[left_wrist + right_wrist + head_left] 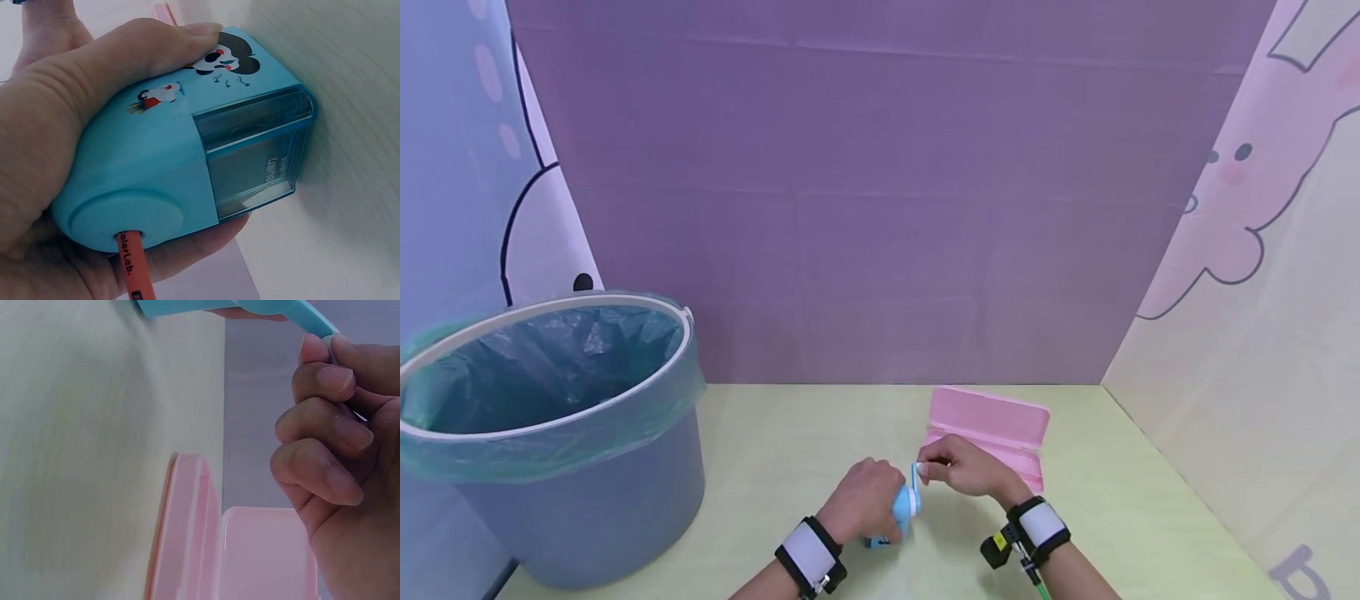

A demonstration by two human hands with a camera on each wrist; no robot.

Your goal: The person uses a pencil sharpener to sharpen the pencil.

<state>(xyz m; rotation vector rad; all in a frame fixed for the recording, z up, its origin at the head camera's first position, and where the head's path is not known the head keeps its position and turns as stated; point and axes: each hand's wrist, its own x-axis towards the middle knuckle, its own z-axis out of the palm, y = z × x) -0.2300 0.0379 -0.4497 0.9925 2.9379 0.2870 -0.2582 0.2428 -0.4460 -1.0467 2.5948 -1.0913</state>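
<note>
My left hand [867, 500] grips a light blue crank pencil sharpener [144, 150] round its body, the thumb lying along its printed face. A red pencil [134, 265] marked "ColorLab." sticks out of the sharpener's round front hole. Its clear shavings drawer [259, 156] shows on the side. With thumb and forefinger, my right hand [966, 467] pinches the knob at the end of the crank handle [312, 320]; the other fingers curl into the palm. Just behind the right hand lies an open pink pencil case [992, 417].
On the left stands a large grey-blue bucket [602, 517] lined with a green plastic bag [550, 358]. A purple panel [880, 208] rises behind the pale yellow table [790, 433], and a wall with a pink cartoon figure [1240, 192] borders the right.
</note>
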